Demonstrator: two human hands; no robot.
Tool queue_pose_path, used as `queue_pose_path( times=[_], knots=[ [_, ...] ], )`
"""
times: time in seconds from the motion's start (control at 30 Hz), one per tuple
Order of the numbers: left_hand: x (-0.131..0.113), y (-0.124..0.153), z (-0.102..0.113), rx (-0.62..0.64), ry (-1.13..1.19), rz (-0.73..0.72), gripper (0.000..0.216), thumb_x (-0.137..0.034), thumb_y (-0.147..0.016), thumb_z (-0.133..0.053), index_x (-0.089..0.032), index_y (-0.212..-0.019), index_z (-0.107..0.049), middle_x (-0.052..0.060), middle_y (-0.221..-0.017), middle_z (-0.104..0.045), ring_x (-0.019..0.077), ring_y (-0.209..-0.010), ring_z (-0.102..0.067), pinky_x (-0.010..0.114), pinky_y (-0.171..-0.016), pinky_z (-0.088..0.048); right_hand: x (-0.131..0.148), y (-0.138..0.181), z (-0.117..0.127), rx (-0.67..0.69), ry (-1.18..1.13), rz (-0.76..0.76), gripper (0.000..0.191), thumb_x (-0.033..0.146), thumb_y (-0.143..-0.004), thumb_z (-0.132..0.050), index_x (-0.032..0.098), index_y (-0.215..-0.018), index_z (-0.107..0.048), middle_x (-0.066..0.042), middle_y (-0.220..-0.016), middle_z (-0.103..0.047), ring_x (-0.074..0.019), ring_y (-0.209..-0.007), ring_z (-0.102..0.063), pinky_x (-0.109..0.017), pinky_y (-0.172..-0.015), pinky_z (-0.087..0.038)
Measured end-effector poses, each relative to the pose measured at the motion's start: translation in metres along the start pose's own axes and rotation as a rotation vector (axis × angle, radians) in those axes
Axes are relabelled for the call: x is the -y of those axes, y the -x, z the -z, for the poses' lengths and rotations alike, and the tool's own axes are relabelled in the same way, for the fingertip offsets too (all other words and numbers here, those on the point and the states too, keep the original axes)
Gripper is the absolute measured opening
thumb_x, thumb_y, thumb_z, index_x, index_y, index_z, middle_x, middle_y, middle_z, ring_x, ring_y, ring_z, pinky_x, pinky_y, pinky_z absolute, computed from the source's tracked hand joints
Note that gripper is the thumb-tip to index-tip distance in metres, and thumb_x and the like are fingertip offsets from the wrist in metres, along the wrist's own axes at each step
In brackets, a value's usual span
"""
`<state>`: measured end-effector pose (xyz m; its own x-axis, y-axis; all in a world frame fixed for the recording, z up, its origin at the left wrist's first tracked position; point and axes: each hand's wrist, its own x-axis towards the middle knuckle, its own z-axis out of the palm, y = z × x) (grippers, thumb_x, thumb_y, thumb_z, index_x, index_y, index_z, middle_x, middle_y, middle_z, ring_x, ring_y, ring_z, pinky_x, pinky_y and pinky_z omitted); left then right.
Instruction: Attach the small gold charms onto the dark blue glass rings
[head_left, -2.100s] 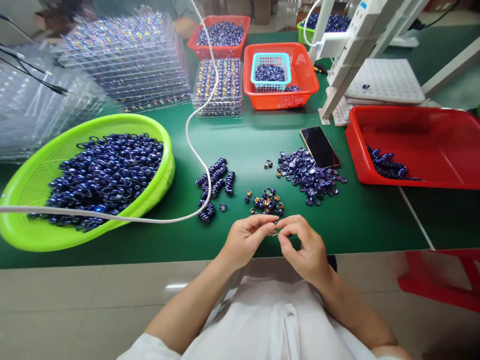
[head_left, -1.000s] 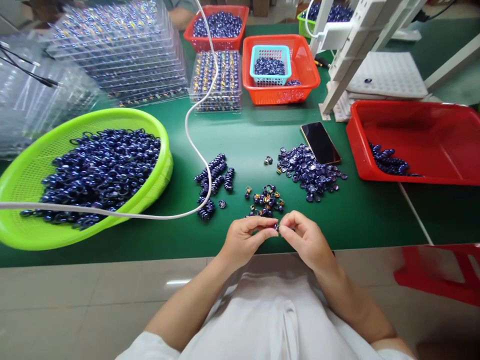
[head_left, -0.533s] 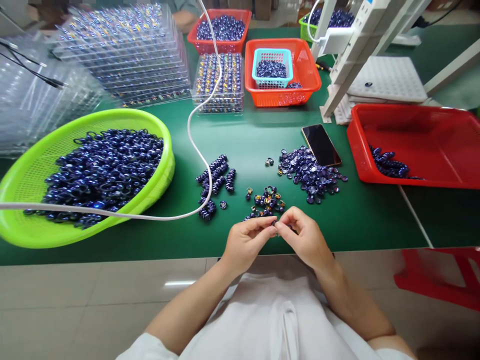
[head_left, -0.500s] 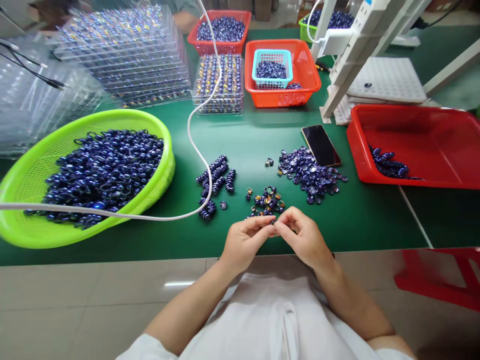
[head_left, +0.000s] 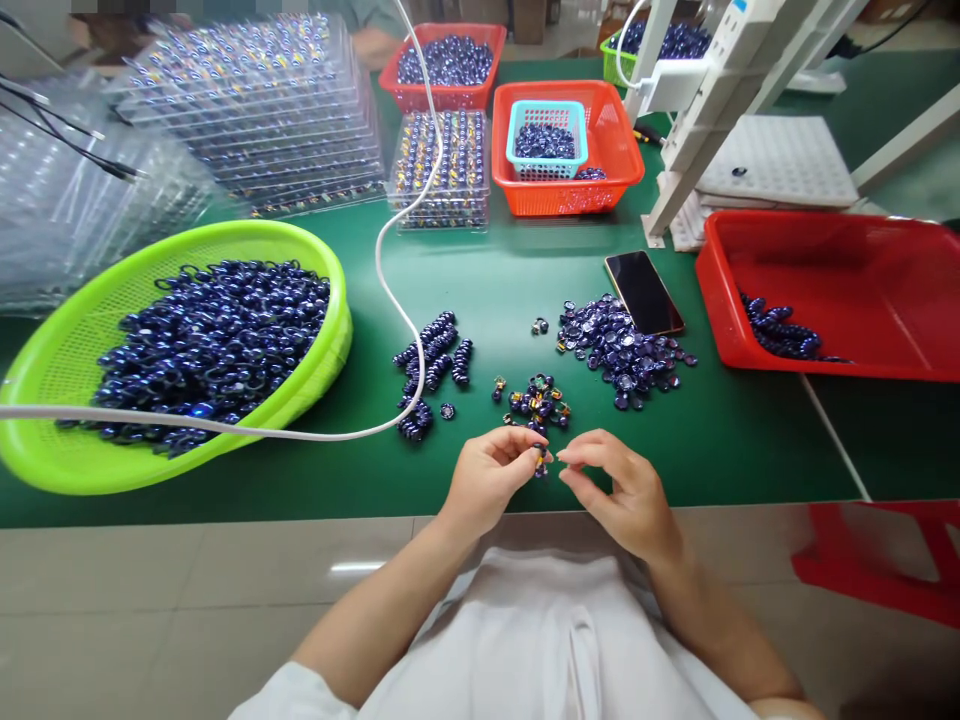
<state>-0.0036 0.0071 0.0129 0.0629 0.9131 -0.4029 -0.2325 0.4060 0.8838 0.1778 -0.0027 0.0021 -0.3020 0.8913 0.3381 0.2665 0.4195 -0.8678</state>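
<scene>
Near the table's front edge, my left hand (head_left: 487, 476) pinches a small dark-blue and gold part (head_left: 541, 459) between thumb and fingertips. Just to its right is my right hand (head_left: 621, 492), thumb and forefinger apart, with nothing visible between them. Beyond my hands lies a small heap of blue and gold parts (head_left: 538, 400). Farther right is a pile of flat, dark-blue round pieces (head_left: 622, 350). Rows of stacked dark-blue rings (head_left: 435, 350) lie to the left of the heap, beside one loose round piece (head_left: 448, 411).
A green basket (head_left: 341, 330) of dark-blue rings stands left, crossed by a white cable (head_left: 386, 270). A phone (head_left: 643, 290) touches the round pieces. Right is a red tray (head_left: 862, 290); behind are clear stacked trays (head_left: 300, 130), an orange basket (head_left: 619, 190) and a white post (head_left: 697, 120).
My right hand has moved away from my left and its fingers have parted. The small blue and gold part now shows in my left fingertips.
</scene>
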Motion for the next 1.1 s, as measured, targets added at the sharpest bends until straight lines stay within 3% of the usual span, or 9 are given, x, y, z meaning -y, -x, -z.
queue_pose_path(
  times=[0.13,0.23,0.4,0.57,0.7,0.8,0.97,1.1],
  knots=[
    [-0.001,0.000,-0.004,-0.020,-0.029,0.002,0.010,-0.016,-0.064,-0.075,-0.014,-0.073,-0.074,-0.001,-0.062,-0.068,0.0075,-0.054,-0.054,0.018,-0.053,-0.043,0.001,-0.004,-0.004,0.017,0.196,0.191,0.029,0.010,-0.089,-0.063,0.026,-0.112,-0.062,-0.004,-0.094,-0.063,-0.0156,-0.082,-0.062,-0.030,-0.074,-0.053],
    [-0.001,0.000,-0.006,-0.004,-0.050,0.013,0.011,-0.019,-0.065,-0.076,-0.013,-0.075,-0.075,-0.001,-0.060,-0.067,0.0076,-0.053,-0.053,0.019,-0.053,-0.044,-0.002,-0.004,-0.009,0.006,0.312,0.224,0.022,0.009,-0.088,-0.061,0.024,-0.105,-0.061,-0.005,-0.091,-0.062,-0.0177,-0.082,-0.061,-0.033,-0.075,-0.052],
    [-0.001,0.002,-0.006,0.042,-0.053,0.024,0.020,-0.025,-0.070,-0.077,-0.013,-0.087,-0.078,0.004,-0.071,-0.075,0.0114,-0.059,-0.062,0.022,-0.059,-0.052,0.000,-0.004,-0.009,-0.028,0.198,0.019,0.009,0.012,-0.092,-0.056,0.021,-0.094,-0.058,-0.004,-0.087,-0.061,-0.0165,-0.079,-0.059,-0.030,-0.071,-0.048],
    [0.007,0.004,-0.007,0.022,-0.077,-0.013,0.025,-0.027,-0.071,-0.078,-0.015,-0.093,-0.079,0.007,-0.085,-0.079,0.0173,-0.072,-0.070,0.025,-0.065,-0.057,0.003,-0.006,-0.006,-0.069,0.072,-0.211,0.010,0.020,-0.094,-0.057,0.021,-0.084,-0.060,-0.001,-0.081,-0.060,-0.0141,-0.074,-0.055,-0.027,-0.068,-0.045],
    [0.009,0.005,-0.010,-0.014,-0.112,-0.047,0.024,-0.027,-0.069,-0.081,-0.017,-0.090,-0.080,0.006,-0.083,-0.079,0.0173,-0.072,-0.070,0.026,-0.069,-0.057,0.001,-0.006,-0.006,-0.087,-0.041,-0.407,0.014,0.030,-0.092,-0.061,0.021,-0.082,-0.059,0.002,-0.075,-0.059,-0.0128,-0.069,-0.053,-0.025,-0.064,-0.043],
    [0.005,0.004,-0.010,-0.012,-0.105,-0.049,0.020,-0.027,-0.069,-0.081,-0.016,-0.086,-0.080,0.005,-0.078,-0.078,0.0163,-0.069,-0.068,0.026,-0.067,-0.055,-0.001,-0.004,-0.005,-0.048,-0.099,-0.440,0.015,0.032,-0.093,-0.061,0.021,-0.084,-0.058,0.002,-0.075,-0.058,-0.0126,-0.069,-0.053,-0.024,-0.064,-0.044],
    [0.004,0.000,-0.003,0.104,-0.014,-0.020,0.019,-0.030,-0.074,-0.078,-0.014,-0.085,-0.077,0.002,-0.064,-0.069,0.0116,-0.058,-0.059,0.024,-0.060,-0.049,-0.005,-0.001,0.001,0.057,-0.114,-0.246,0.009,0.023,-0.096,-0.055,0.023,-0.099,-0.064,0.000,-0.083,-0.061,-0.0135,-0.075,-0.058,-0.025,-0.068,-0.048],
    [0.008,-0.004,0.003,0.143,0.098,0.050,0.019,-0.030,-0.074,-0.078,-0.014,-0.084,-0.076,0.002,-0.065,-0.068,0.0101,-0.056,-0.056,0.022,-0.058,-0.045,-0.007,0.000,0.008,0.154,0.039,0.119,0.036,0.008,-0.094,-0.051,0.030,-0.118,-0.064,-0.003,-0.096,-0.059,-0.0137,-0.084,-0.060,-0.027,-0.073,-0.050]
  ],
)
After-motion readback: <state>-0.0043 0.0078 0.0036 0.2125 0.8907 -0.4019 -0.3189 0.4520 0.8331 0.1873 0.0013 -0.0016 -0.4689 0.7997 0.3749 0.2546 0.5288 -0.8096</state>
